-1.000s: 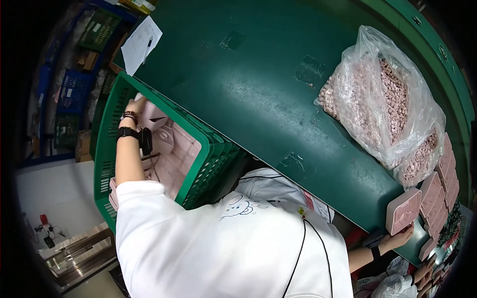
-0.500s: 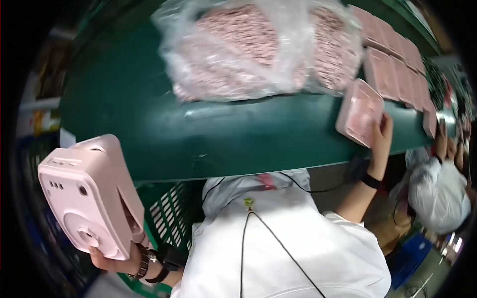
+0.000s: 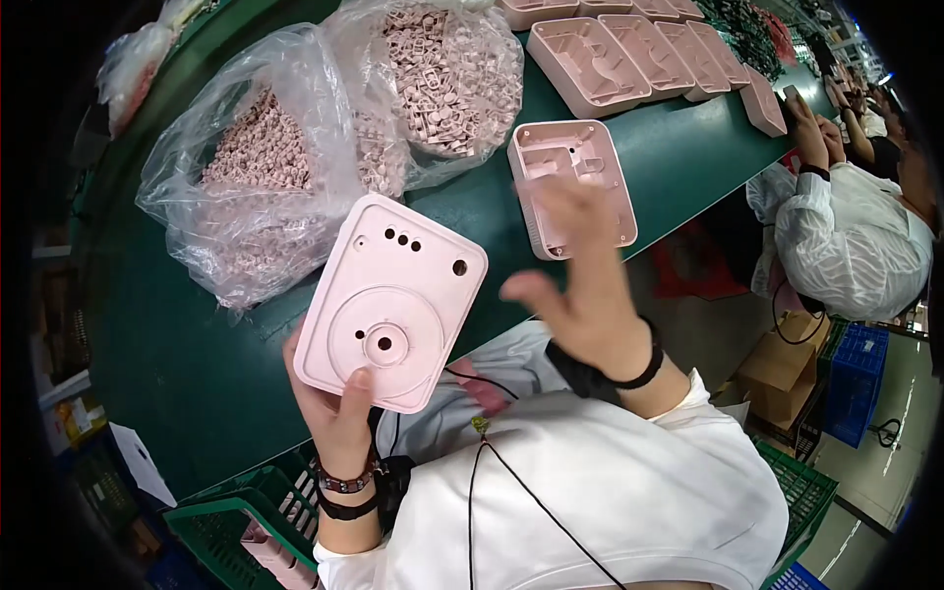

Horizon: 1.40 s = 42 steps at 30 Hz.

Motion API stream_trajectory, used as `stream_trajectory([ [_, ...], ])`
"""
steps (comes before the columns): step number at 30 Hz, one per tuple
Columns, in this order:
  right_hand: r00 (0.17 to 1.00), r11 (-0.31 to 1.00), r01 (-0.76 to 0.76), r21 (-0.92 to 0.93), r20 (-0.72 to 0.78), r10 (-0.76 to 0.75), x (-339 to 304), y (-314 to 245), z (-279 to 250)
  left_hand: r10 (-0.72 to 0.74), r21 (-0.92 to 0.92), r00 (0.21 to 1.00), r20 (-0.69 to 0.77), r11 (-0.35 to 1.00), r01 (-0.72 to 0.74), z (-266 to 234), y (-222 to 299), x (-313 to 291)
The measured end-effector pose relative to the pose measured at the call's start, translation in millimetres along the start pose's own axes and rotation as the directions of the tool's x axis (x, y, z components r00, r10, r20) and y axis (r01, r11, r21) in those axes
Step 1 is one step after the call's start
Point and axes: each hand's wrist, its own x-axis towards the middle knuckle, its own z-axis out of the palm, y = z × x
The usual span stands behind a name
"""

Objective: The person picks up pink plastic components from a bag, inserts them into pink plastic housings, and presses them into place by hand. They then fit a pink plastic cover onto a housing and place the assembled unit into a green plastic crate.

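My left hand (image 3: 339, 423) grips a pink plastic casing (image 3: 413, 280) by its lower left edge, its thumb pressed on the front. The casing's flat face is turned up, with rounded corners, a large ring around a centre hole and several small holes near the top. My right hand (image 3: 600, 315) is blurred, thumb stretched out and fingers apart, holding nothing that I can see. Its fingers pass in front of an open pink shell (image 3: 560, 138) lying hollow side up on the green table (image 3: 462, 221); whether they touch it I cannot tell.
Clear bags of small pink parts (image 3: 261, 162) and pink clips (image 3: 447, 88) lie behind the casing. Rows of pink shells (image 3: 590, 64) stand at the back right. Green crates (image 3: 236, 521) sit below the table edge. A co-worker (image 3: 846, 246) works at the right.
The casing in my left hand has come from the far left to the front middle, its face now turned up. My right hand has released the open shell and drawn back. The view has shifted.
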Motion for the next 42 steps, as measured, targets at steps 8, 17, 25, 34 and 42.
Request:
stream_trajectory([
  [8, 0.984, 0.985, -0.053, 0.162, 0.175, 0.025, -13.4, -39.5, 60.9, 0.495, 0.381, 0.868, -0.04, 0.811, -0.445, 17.5, -15.0, -27.2],
  [17, 0.969, 0.904, -0.194, 0.381, 0.22, 0.115, -19.8, -55.3, 54.9, 0.586, 0.788, 0.734, 0.342, 0.247, -0.564, 7.5, -9.1, -25.8],
  [25, 0.917, 0.916, -0.388, 0.101, -0.059, 0.395, -31.5, -44.9, 43.6, 0.572, 0.61, 0.82, -0.024, 0.658, -0.441, -34.0, -34.7, -25.0],
  [34, 0.983, 0.733, -0.122, -0.669, 0.023, 0.184, -28.7, -23.6, 46.9, 0.443, 0.723, 0.886, 0.137, 0.567, -0.395, -27.0, -34.5, -27.9],
  [42, 0.975, 0.784, -0.162, -0.6, -0.219, 0.034, -34.7, 21.2, 24.7, 0.406, 0.699, 0.89, 0.207, 0.575, -0.425, -6.3, -29.3, -21.9],
])
